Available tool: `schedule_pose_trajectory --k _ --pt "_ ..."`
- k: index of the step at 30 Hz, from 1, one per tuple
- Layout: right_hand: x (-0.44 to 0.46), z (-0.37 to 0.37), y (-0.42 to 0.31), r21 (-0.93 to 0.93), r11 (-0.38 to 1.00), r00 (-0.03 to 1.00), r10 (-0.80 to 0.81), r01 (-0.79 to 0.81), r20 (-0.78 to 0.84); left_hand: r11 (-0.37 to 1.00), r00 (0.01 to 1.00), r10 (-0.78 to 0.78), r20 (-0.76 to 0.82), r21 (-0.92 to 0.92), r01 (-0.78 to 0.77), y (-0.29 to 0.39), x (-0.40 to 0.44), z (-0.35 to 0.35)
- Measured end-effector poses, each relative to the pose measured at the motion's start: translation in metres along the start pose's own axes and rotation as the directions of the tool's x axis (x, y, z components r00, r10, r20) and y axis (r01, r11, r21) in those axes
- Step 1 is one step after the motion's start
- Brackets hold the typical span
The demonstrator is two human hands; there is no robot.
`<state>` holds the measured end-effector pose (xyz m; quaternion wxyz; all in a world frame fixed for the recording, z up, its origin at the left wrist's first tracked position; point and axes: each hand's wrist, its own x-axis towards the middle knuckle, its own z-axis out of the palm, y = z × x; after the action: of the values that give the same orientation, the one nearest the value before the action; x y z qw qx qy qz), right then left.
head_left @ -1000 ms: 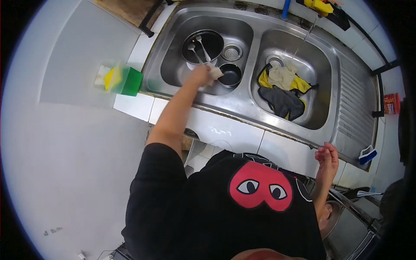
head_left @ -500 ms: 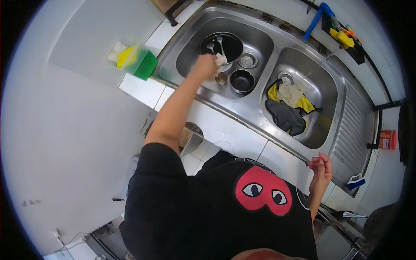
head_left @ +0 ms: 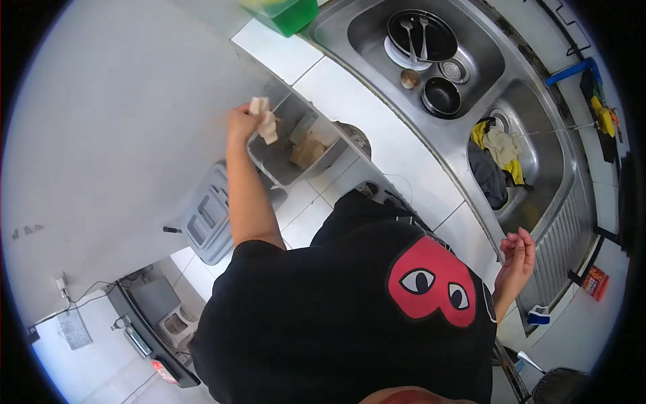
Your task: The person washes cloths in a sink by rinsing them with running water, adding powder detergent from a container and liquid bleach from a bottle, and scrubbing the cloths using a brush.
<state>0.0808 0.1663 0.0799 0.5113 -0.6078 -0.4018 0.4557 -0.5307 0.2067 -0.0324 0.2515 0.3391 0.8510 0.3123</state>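
In my left hand [head_left: 241, 126] is a crumpled piece of off-white tissue [head_left: 268, 128], pinched between the fingers. The hand is over the near-left rim of a grey bin [head_left: 279, 172], which has brown cardboard [head_left: 307, 151] inside. My right hand [head_left: 517, 259] is raised near the counter's front edge, palm up, fingers loosely curled and holding nothing. A dark pan [head_left: 441, 40] with a spoon [head_left: 409, 42] and a fork [head_left: 424, 40] on it sits in the left basin, partly over a white plate [head_left: 397, 57].
A small black pot [head_left: 441, 97] and a round brownish item [head_left: 410, 79] share that basin. Wet cloths [head_left: 501, 151] lie in the right basin under running water. A grey bin lid [head_left: 207, 215] leans by the wall. A green container [head_left: 293, 17] stands at the counter's end.
My left hand has moved from over the left basin down to the bin, carrying the tissue. The view has swung left, and the right hand stays by the counter edge.
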Motion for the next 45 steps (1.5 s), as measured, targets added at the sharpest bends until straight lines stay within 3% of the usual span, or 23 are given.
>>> schedule_pose_trajectory --k 3,6,7,10,11,12,14,16,17,18,19,20,21,24,29,31,33,34,37,38,39,42,45 --pt "0.0 0.004 -0.006 -0.016 1.0 0.999 -0.017 0.017 0.031 0.964 0.981 -0.189 0.034 0.196 0.179 -0.065 0.03 0.052" --pt "-0.003 0.007 -0.01 -0.03 0.999 0.999 -0.033 0.034 0.035 0.856 0.994 -0.095 0.047 0.514 0.058 -0.091 0.033 0.087" --pt "-0.004 0.006 -0.011 -0.036 0.999 0.999 -0.037 0.038 0.031 0.867 0.975 -0.175 0.14 0.492 0.085 -0.09 0.032 0.089" --pt "-0.007 0.004 -0.012 -0.042 0.998 0.999 -0.046 0.046 -0.002 0.889 0.993 -0.101 -0.054 0.443 0.114 -0.095 0.031 0.102" --pt "-0.008 0.002 -0.012 -0.042 0.998 0.999 -0.047 0.047 -0.012 0.884 0.978 -0.209 -0.003 0.428 0.19 -0.096 0.036 0.1" --pt "-0.009 0.0 -0.01 -0.041 0.998 0.999 -0.046 0.045 -0.025 0.841 0.98 -0.199 -0.017 0.511 0.18 -0.081 0.03 0.093" --pt "-0.012 -0.005 -0.005 -0.041 0.998 0.999 -0.038 0.036 -0.04 0.731 0.985 -0.171 -0.039 0.665 0.153 -0.037 0.008 0.074" --pt "-0.013 -0.015 0.003 -0.047 0.998 0.996 -0.037 0.033 -0.077 0.553 0.984 0.042 0.172 0.817 -0.166 -0.085 0.045 0.08" --pt "-0.014 -0.018 0.004 -0.054 0.998 0.996 -0.019 0.014 -0.091 0.932 0.982 -0.088 -0.166 0.334 0.14 -0.136 0.072 0.09" --pt "-0.014 -0.02 0.003 -0.063 0.998 0.992 -0.006 -0.002 -0.126 0.984 0.98 -0.176 -0.097 0.021 0.179 -0.118 0.07 0.081" --pt "-0.015 -0.019 -0.001 -0.063 0.998 0.988 0.008 -0.018 -0.152 0.972 0.951 -0.142 -0.276 0.145 0.187 -0.046 0.036 0.065" --pt "-0.012 -0.025 -0.001 -0.086 0.996 0.988 -0.001 -0.012 -0.155 0.971 0.944 0.052 -0.327 -0.206 -0.125 -0.088 0.075 0.067" --pt "-0.009 -0.028 -0.005 -0.064 0.998 0.988 -0.014 0.004 -0.154 0.893 0.945 -0.094 -0.312 -0.447 -0.059 -0.007 0.039 0.05" --pt "0.007 -0.037 -0.01 -0.02 0.997 0.975 -0.072 0.069 -0.209 0.804 0.85 0.252 -0.462 -0.389 -0.449 0.101 0.014 0.042" --pt "0.067 -0.047 -0.012 0.106 0.989 0.971 -0.074 0.1 -0.229 0.652 0.794 0.572 -0.206 -0.473 -0.593 0.238 -0.016 0.105" --pt "0.109 -0.043 -0.014 0.227 0.973 0.981 -0.004 0.048 -0.193 0.712 0.816 0.571 0.088 -0.549 -0.438 0.293 -0.051 0.15" --pt "0.164 -0.038 -0.004 0.344 0.939 0.988 0.072 -0.019 -0.14 0.708 0.607 0.702 0.373 -0.464 -0.533 0.33 -0.081 0.199" --pt "0.192 -0.035 0.0 0.405 0.912 0.985 0.123 -0.065 -0.12 0.756 0.506 0.654 0.563 -0.519 -0.399 0.338 -0.088 0.237" --pt "0.27 -0.021 0.0 0.572 0.794 0.952 0.297 -0.205 -0.071 0.719 0.164 0.511 0.844 -0.315 -0.62 0.356 -0.131 0.32" --pt "0.294 -0.012 0.002 0.587 0.78 0.948 0.312 -0.218 -0.062 0.813 0.116 0.396 0.911 -0.29 -0.505 0.355 -0.141 0.352" --pt "0.327 -0.011 0.001 0.612 0.762 0.948 0.311 -0.211 -0.061 0.954 0.129 0.269 0.954 -0.245 -0.173 0.359 -0.154 0.398" --pt "0.363 -0.006 0.0 0.677 0.7 0.955 0.296 -0.225 0.012 0.935 0.239 0.234 0.942 -0.286 0.209 0.389 -0.169 0.438" --pt "0.34 -0.009 -0.031 0.476 0.843 0.967 0.24 -0.25 0.081 0.892 0.197 0.281 0.939 -0.332 0.308 0.416 -0.158 0.473"
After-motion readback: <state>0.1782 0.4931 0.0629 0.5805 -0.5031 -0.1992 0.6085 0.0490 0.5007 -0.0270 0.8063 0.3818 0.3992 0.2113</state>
